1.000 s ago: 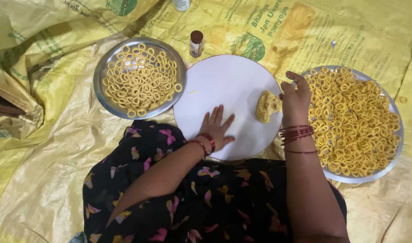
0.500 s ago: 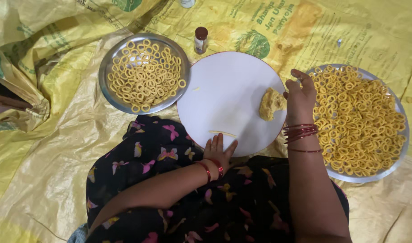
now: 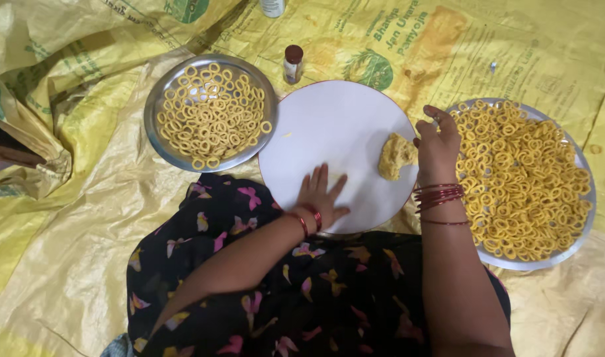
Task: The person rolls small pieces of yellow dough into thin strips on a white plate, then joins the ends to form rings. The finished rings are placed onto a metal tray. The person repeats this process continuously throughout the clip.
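On the white round board (image 3: 342,139) at centre, the left hand (image 3: 319,195) lies flat, fingers spread and pointing to twelve o'clock, palm pressing what looks like a thin strand of dough underneath, though the strand itself is mostly hidden. At three o'clock on the board sits the yellow dough lump (image 3: 396,156), and the right hand (image 3: 438,145) rests just beside it, fingers loosely curled, thumb touching the lump; whether it pinches any dough I cannot tell. To roll well, I'd judge, the palm wants light, even pressure, so the strand comes out uniform. The steel plate of dough rings (image 3: 210,114) sits at ten o'clock, the larger steel tray of rings (image 3: 524,178) at three o'clock. A small brown-capped bottle (image 3: 292,63) stands at twelve, all on the yellow plastic sheet (image 3: 71,238).
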